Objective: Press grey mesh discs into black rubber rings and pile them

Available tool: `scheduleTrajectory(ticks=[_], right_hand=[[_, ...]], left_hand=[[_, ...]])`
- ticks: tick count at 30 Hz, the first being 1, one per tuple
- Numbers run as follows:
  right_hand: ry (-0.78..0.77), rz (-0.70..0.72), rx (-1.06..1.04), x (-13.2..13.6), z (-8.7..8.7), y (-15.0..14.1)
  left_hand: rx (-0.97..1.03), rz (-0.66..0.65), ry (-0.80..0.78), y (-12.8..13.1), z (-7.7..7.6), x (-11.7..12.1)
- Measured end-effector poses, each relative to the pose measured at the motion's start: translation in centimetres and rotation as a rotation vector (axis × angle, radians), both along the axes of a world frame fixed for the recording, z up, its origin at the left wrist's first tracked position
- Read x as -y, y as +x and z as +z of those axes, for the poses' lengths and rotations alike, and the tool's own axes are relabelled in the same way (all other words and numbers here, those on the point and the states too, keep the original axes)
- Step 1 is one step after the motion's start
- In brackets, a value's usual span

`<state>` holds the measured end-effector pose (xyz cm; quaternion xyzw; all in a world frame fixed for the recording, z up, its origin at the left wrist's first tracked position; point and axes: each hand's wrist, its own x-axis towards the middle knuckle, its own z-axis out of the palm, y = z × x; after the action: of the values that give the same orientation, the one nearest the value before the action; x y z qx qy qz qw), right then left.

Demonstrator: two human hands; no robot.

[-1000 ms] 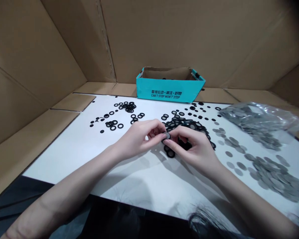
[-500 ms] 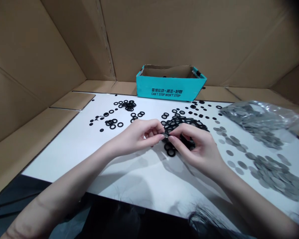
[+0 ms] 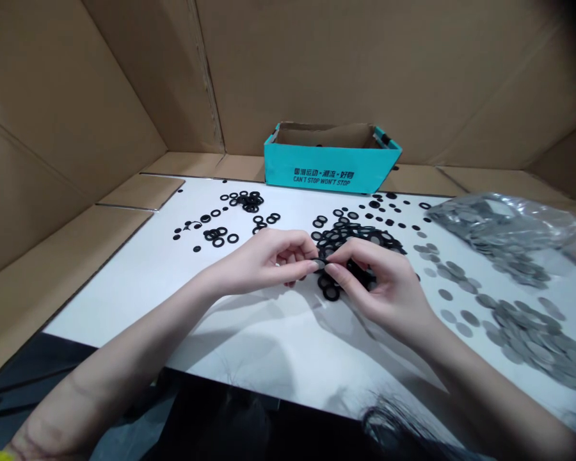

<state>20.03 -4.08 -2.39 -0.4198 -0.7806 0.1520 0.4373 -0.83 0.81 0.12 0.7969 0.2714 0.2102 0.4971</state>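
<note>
Cardboard walls (image 3: pixel 365 77) are enclosing a white table (image 3: pixel 269 333), with a teal box (image 3: pixel 331 160) being kept at top centre. A grey disc (image 3: pixel 319 264) is being pinched between the curled left hand (image 3: pixel 264 262) and right hand (image 3: pixel 384 288), over black rings (image 3: pixel 360 240); loose discs (image 3: pixel 528 336) are being spread at right.

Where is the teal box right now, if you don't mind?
In the head view, the teal box stands just past the white board's far edge, behind the pile of black rings, with the bag of metal discs to its right.

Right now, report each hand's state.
Left hand: closed, holding a flat round grey metal disc.
Right hand: closed, fingers against the same disc.
</note>
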Motion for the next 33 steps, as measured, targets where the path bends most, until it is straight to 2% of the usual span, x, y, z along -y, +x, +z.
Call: scheduleTrajectory(ticks=[9, 16, 19, 24, 27, 30, 33], right_hand=[[0.046, -0.005, 0.045, 0.2, -0.2, -0.2], [0.044, -0.010, 0.047, 0.2, -0.3, -0.3], [0.034, -0.010, 0.065, 0.0, -0.4, -0.3], [0.049, -0.030, 0.054, 0.1, -0.3, -0.1], [0.056, -0.036, 0.038, 0.1, 0.0, 0.0], [0.081, -0.048, 0.051, 0.1, 0.3, 0.1], [0.077, -0.047, 0.061, 0.1, 0.5, 0.2]], left_hand=[[-0.140, 0.023, 0.362, 0.2, 0.4, 0.1], [-0.216, 0.040, 0.430, 0.0, 1.0, 0.3], [-0.192, 0.073, 0.407, 0.0, 0.7, 0.4], [0.011, 0.136, 0.208, 0.4, -0.2, 0.3], [0.076, 0.163, 0.217, 0.8, -0.4, 0.4], [0.057, 0.167, 0.254, 1.0, -0.5, 0.5], [0.046, 0.166, 0.222, 1.2, -0.6, 0.8]])
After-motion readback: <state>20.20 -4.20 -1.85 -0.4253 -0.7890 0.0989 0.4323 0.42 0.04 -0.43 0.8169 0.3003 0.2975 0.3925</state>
